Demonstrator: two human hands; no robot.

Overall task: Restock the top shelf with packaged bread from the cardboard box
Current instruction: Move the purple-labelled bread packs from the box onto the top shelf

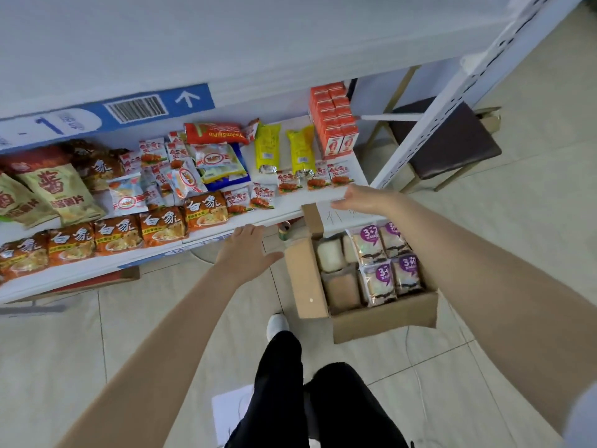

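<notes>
An open cardboard box (381, 321) stands on the floor at the shelf's right end. Inside lie several packaged breads: purple-labelled packs (378, 282) on the right and plain pale packs (330, 255) on the left. My left hand (245, 253) hovers empty, fingers spread, just left of the box and below the shelf edge. My right hand (361, 198) reaches over the box's far flap, near the front edge of the stocked shelf; its fingers are blurred and it holds nothing that I can see. The white top shelf (226, 43) fills the upper view; its top is hidden.
The lower shelf (290, 206) holds orange noodle packs (116, 234), chip bags, small snack packets, yellow packs and orange cartons (336, 124). A white perforated upright (452, 92) stands right, a dark stool (449, 140) behind it. My legs stand on the tiled floor beside white paper (231, 412).
</notes>
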